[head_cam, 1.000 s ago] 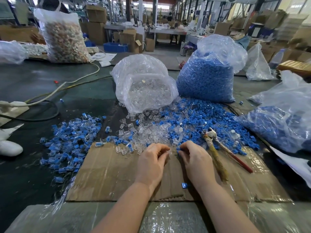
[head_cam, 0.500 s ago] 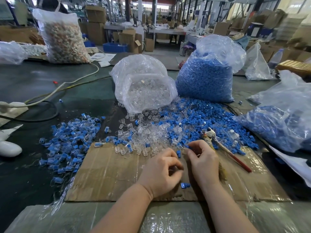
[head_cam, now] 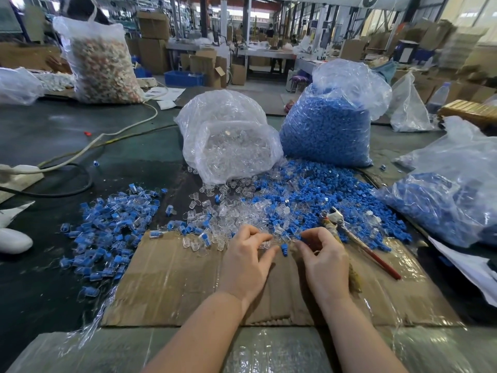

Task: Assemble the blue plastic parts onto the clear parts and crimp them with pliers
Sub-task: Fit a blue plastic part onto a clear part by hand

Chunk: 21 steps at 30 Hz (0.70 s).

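Both hands at clear and blue parts beside pliers on cardboard.

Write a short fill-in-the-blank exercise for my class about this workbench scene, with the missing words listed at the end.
1. The pliers lie beside the person's ____ hand.
2. Both hands work over a sheet of ____.
3. The tied bag behind the loose pile holds ____ parts.
4. The pile of assembled pieces lies to the ____ of the left hand.

Missing words: right; cardboard; blue; left
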### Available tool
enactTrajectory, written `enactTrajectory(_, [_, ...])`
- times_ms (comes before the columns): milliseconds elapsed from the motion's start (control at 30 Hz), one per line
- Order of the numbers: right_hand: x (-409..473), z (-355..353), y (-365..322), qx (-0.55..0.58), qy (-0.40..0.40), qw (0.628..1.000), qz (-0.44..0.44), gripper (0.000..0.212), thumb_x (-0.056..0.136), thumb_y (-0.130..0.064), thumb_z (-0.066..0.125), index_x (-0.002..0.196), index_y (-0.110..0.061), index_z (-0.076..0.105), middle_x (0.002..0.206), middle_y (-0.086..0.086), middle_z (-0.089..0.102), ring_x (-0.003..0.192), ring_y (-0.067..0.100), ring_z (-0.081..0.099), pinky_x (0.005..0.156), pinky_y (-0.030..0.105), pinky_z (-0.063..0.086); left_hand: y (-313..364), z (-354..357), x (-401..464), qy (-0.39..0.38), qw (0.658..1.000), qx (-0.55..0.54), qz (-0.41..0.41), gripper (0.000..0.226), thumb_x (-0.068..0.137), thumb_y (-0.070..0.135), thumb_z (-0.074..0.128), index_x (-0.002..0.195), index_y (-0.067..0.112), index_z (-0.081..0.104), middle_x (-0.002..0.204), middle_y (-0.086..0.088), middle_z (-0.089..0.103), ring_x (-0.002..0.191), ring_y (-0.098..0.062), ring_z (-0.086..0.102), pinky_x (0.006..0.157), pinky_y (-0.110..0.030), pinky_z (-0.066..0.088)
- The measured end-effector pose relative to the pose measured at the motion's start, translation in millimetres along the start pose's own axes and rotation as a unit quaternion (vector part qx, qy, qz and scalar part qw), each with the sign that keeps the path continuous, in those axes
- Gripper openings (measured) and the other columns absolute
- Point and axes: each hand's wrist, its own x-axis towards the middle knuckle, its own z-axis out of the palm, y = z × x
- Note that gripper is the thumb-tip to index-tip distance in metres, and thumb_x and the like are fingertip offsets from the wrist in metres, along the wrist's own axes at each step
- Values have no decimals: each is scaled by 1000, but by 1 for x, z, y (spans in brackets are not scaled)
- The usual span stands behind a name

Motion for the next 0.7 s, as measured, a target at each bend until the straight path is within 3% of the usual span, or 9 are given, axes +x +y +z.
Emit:
enactTrajectory(67, [-1,0,-1,4,-5,1000,-6,16,79,-8,72,81,-20,61,74,-19,58,73,-5,54,66,0,37,0,1,0,12,1000,-13,-4,25,91,22,58,113,13,65,97,10,50,85,-4,51,79,-14,42])
enactTrajectory(267, [-4,2,-6,46,-20,998,-27,22,81,-2,67,85,-23,65,80,-16,63,81,-3,58,73,4,41,-3,-2,-4,69,996,-46,-20,1,82,14,69,83,15,69,79,17,54,76,8,52,71,-2,38])
enactTrajectory(333, [-6,3,-9,58,-32,997,-38,27,81,2,65,85,-24,65,82,-16,64,83,-2,59,75,7,43,-4,-2,-6,69,994,-75,-31,16,80,9,70,78,23,62,74,15,57,75,6,55,69,-2,40])
enactTrajectory(433, [-8,4,-9,68,-42,996,-30,27,80,2,67,87,-24,66,82,-15,65,82,-4,61,76,9,45,-4,-3,-8,54,991,-116,-50,38,77,4,71,82,34,49,70,11,60,72,6,59,66,-6,46])
enactTrajectory(600, [-8,3,-8,78,-37,996,-29,20,78,-2,70,79,-21,67,73,-15,66,75,-3,60,69,6,43,-6,-3,-6,18,990,-123,-73,19,80,6,70,91,21,69,75,15,65,70,9,60,65,-4,45])
enactTrajectory(700, [-10,4,-8,70,-44,996,-34,21,78,-6,72,75,-26,66,68,-15,65,71,-2,60,66,8,44,-8,-4,-5,12,988,-121,-92,19,84,11,66,101,19,70,86,9,69,79,3,63,77,-10,49])
